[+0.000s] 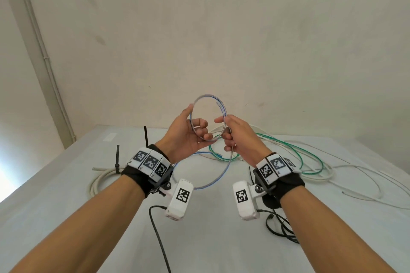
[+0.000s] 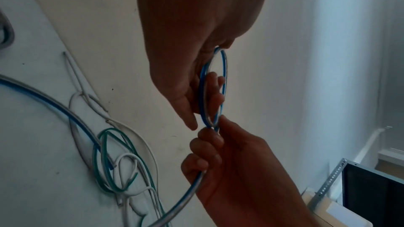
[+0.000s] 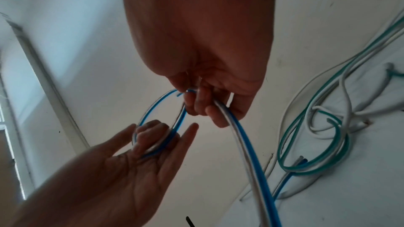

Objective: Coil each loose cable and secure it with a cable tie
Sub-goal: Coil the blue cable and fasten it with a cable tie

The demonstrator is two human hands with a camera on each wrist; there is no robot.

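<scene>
Coiling is under way on the blue cable (image 1: 208, 117), which I see held up above the table (image 1: 66, 217) as a small ring between both hands. My left hand (image 1: 186, 133) cradles the ring's near side, fingers curled loosely through it; my right hand (image 1: 239, 137) pinches the far side of the ring and closes round the free length that drops from it back to the table. The hands sit close together but not touching. Behind the ring, on the table, lies the green cable (image 1: 288, 150), tangled with white cables (image 1: 355, 184); the blue tail runs into that heap. Left of the ring, a white coil (image 1: 99, 182) lies already bound, its black tie (image 1: 117, 158) sticking up. Risks as I judge them: the springy ring may pop open if either grip slackens while feeding the next turn; the tail may snag in the tangle and drag the green cable along; letting go to fetch a tie could undo the turns. I cannot see a spare tie for certain.
</scene>
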